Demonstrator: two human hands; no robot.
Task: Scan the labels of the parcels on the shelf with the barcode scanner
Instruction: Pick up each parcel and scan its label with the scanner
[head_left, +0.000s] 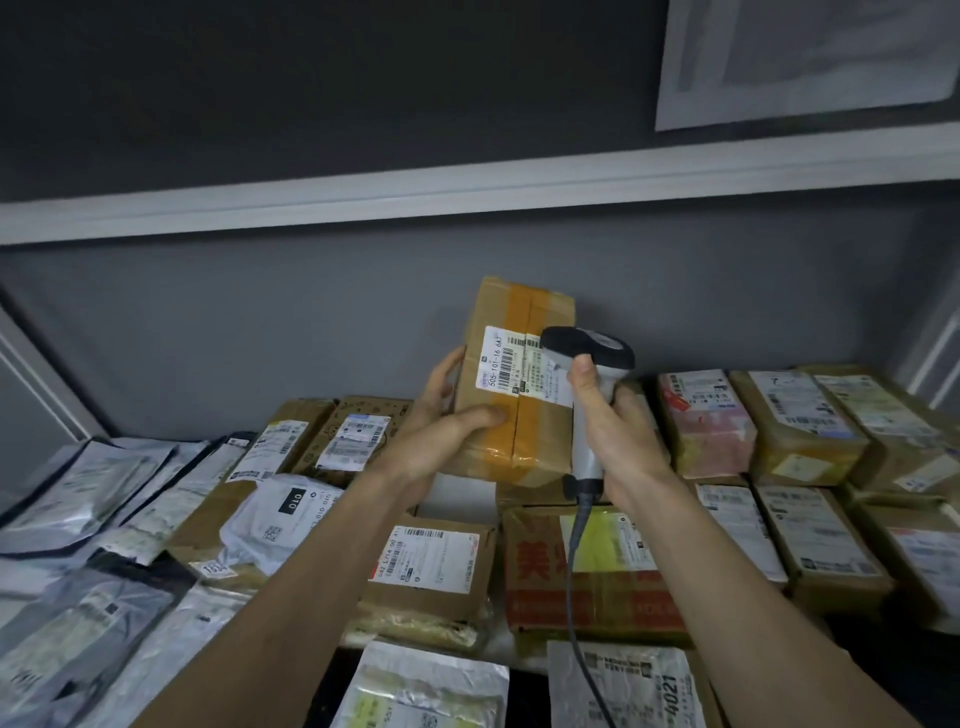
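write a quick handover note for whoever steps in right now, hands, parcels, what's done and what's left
Left hand: grips the taped cardboard parcel, held upright above the shelf, label facing the camera.
Right hand: grip round the barcode scanner, its head right at that label.
Done: cannot tell which parcels are already scanned.
Left: finish this scan, set the parcel back, then go through the other parcels on the shelf.

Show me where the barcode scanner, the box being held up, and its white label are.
barcode scanner (602, 358): head view, on its grey head.
held-up box (498, 441): head view, on the taped lower face.
white label (498, 364): head view, on its left half.
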